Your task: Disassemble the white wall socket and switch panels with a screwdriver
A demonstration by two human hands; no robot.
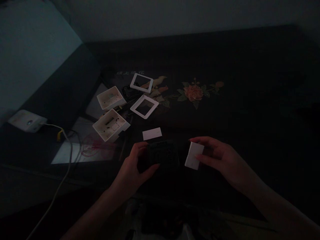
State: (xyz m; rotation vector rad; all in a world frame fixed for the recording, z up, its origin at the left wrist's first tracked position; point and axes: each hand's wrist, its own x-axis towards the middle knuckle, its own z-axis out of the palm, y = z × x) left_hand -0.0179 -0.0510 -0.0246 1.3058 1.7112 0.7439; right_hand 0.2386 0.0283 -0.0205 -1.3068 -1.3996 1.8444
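Observation:
My left hand (136, 165) is closed around the left side of a dark rectangular switch module (163, 155), its thumb along the near edge. Fine detail on the module is lost in the dim light. Between the thumb and fingers of my right hand (220, 156) is a small white rectangular switch plate (194, 155), held a little to the right of the module and apart from it. A second white rectangular plate (152, 133) lies flat on the table just beyond my left hand.
Two white square frames (135, 106) lie farther back. Left of them sit two open white boxes (113, 133), with a dark part (130, 91) behind. A white socket box (27, 120) with a cable (70, 150) stands at the far left. The dark tabletop (237, 110) bears a painted flower.

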